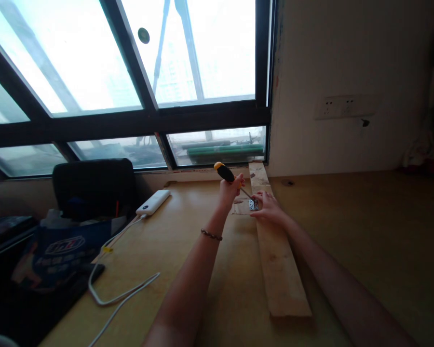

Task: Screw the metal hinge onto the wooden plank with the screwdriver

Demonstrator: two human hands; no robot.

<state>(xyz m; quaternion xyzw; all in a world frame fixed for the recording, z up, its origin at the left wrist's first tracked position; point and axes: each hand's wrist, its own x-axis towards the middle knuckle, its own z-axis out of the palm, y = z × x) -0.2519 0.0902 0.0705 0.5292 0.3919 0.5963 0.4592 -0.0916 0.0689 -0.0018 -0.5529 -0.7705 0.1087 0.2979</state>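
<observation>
My left hand (234,188) is closed round the black and yellow handle of a screwdriver (224,172), which slants down to the right. The screwdriver's tip meets a small shiny metal plate with holes, which looks like a hinge (253,205). That hinge lies on a long wooden board (278,260). With thumb and fingers on either side, my right hand (269,207) grips the hinge against the board. A small paper or card (240,206) with marks lies beside the board, left of the hinge. Any screw under the tip is too small to make out.
The board rests on a wooden table (202,270), its far end near the window (210,53). A white power bank (153,202) with a white cable (108,302) lies at the left. Beyond the table's left edge are a black chair (94,185) and a blue bag (68,255).
</observation>
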